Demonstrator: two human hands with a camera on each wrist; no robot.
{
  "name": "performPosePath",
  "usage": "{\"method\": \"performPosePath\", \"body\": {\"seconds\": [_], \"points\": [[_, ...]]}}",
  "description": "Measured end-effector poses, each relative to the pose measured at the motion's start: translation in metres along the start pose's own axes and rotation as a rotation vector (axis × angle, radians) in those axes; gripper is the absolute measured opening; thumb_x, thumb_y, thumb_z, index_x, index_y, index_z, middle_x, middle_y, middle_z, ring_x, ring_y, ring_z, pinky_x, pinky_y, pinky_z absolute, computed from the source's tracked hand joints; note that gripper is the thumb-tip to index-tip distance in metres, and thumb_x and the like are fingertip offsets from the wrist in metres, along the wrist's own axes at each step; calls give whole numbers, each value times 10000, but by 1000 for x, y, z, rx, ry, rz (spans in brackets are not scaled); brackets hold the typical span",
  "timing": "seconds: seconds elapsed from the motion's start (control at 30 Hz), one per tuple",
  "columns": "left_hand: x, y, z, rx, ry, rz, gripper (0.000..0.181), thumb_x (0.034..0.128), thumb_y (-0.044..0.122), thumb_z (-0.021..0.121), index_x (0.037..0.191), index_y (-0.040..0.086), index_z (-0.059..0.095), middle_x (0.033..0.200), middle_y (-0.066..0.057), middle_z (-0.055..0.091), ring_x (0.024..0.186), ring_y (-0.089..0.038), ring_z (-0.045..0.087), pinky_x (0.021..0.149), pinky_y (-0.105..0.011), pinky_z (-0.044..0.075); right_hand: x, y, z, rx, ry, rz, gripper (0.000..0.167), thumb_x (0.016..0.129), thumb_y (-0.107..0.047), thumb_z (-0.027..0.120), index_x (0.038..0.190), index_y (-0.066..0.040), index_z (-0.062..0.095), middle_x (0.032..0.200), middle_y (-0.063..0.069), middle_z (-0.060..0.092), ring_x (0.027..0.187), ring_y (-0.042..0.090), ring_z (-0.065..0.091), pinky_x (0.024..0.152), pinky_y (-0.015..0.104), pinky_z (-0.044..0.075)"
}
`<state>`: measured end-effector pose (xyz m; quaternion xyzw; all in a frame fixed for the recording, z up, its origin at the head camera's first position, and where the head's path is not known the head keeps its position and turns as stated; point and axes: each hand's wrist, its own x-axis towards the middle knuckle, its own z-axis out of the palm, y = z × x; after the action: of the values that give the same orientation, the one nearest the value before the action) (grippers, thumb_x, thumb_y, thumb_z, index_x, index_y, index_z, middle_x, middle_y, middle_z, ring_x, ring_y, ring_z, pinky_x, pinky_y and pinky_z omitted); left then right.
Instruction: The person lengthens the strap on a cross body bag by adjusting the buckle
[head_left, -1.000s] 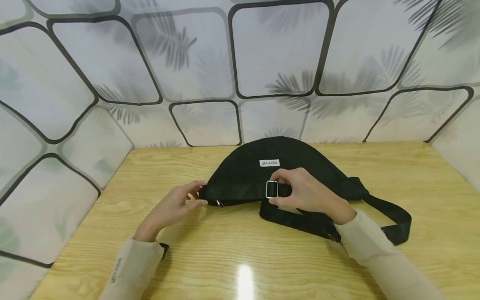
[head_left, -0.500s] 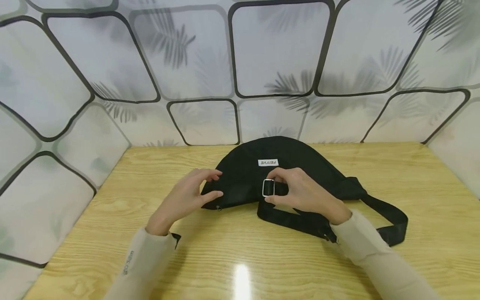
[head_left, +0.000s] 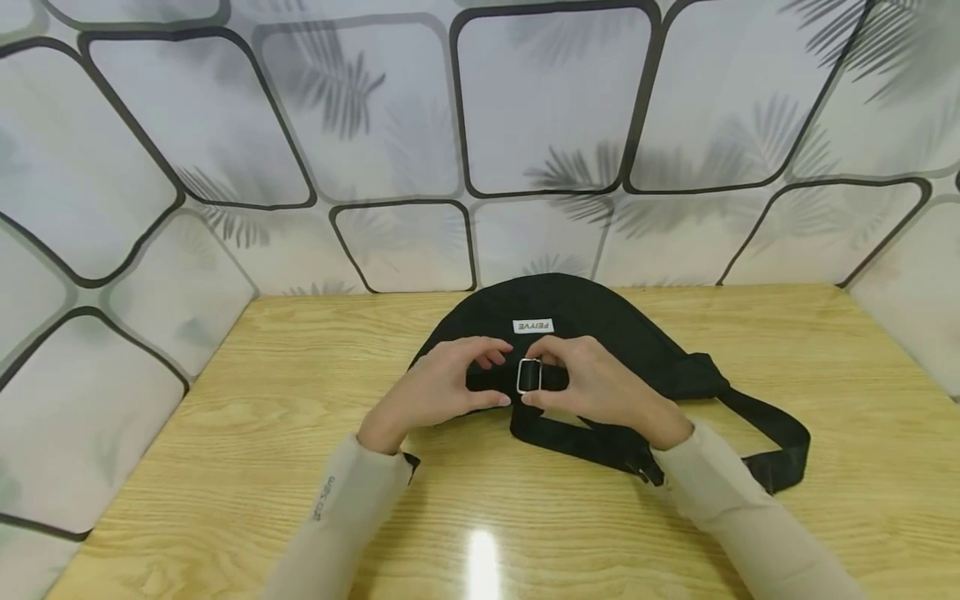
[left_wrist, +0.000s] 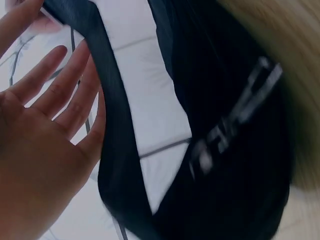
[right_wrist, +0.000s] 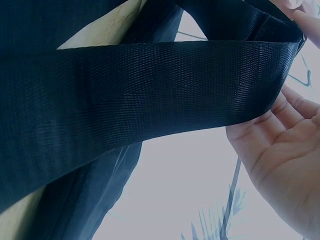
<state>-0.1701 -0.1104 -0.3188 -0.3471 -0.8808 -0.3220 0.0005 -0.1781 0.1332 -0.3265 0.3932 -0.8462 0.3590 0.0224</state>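
A black waist bag (head_left: 555,304) with a white label (head_left: 533,326) lies on the table, its label reading upside down. My right hand (head_left: 611,387) pinches the metal strap slider (head_left: 529,376) between thumb and fingers, holding it up in front of the bag. The black webbing strap (right_wrist: 175,90) loops along that hand in the right wrist view. My left hand (head_left: 431,387) is just left of the slider, thumb and fingers apart, with no hold visible. In the left wrist view its fingers (left_wrist: 60,100) extend beside the strap (left_wrist: 117,115). A zipper pull (left_wrist: 240,110) there is blurred.
The wood-grain table (head_left: 247,467) spreads around the bag. A pale patterned backdrop (head_left: 555,100) rises right behind it and at both sides. The strap's loose loop (head_left: 787,442) lies to the right, partly beside the right sleeve (head_left: 720,492).
My left hand has left the bag's left end and moved right, close to the slider. My right hand keeps its pinch on the slider, with almost no movement.
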Motion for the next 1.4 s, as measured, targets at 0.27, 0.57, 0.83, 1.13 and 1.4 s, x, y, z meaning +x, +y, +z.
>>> {"method": "performPosePath", "body": {"seconds": [0.27, 0.57, 0.83, 1.13, 1.4], "points": [[15, 6, 13, -37, -62, -79, 503, 869, 252, 841, 1298, 64, 660, 1192, -30, 699, 1055, -140, 644, 906, -334, 514, -1, -1, -1, 29, -12, 11, 319, 874, -97, 792, 1136, 16, 650, 744, -79, 611, 590, 52, 519, 572, 276, 470], [18, 8, 18, -72, -82, -109, 359, 879, 279, 830, 1149, 61, 736, 989, 27, 716, 728, -82, 574, 690, -246, 472, 0, -2, 0, 19, -9, -3, 318, 869, -116, 808, 1119, 13, 657, 744, -80, 615, 573, 48, 485, 568, 274, 449], [18, 8, 17, -80, -68, -65, 324, 876, 266, 833, 1094, 46, 736, 864, 37, 681, 622, -65, 509, 605, -228, 419, -3, -1, -3, 56, -20, 9, 363, 858, -151, 839, 1127, 3, 651, 743, -90, 608, 557, 53, 463, 566, 281, 418], [18, 7, 12, -131, -50, -62, 347, 860, 242, 848, 1124, 54, 725, 933, 40, 700, 663, -82, 503, 634, -243, 416, -6, 10, -19, 323, -163, 144, 369, 977, -87, 685, 1282, 66, 547, 955, 30, 662, 788, 174, 596, 720, 311, 495], [12, 3, 11, -162, -23, -47, 412, 857, 206, 848, 1205, 42, 702, 984, -7, 722, 733, -80, 557, 694, -249, 452, -5, 21, -17, 419, -195, 227, 136, 995, 11, 602, 1086, 109, 628, 808, 19, 643, 716, 124, 538, 688, 263, 453]]}}
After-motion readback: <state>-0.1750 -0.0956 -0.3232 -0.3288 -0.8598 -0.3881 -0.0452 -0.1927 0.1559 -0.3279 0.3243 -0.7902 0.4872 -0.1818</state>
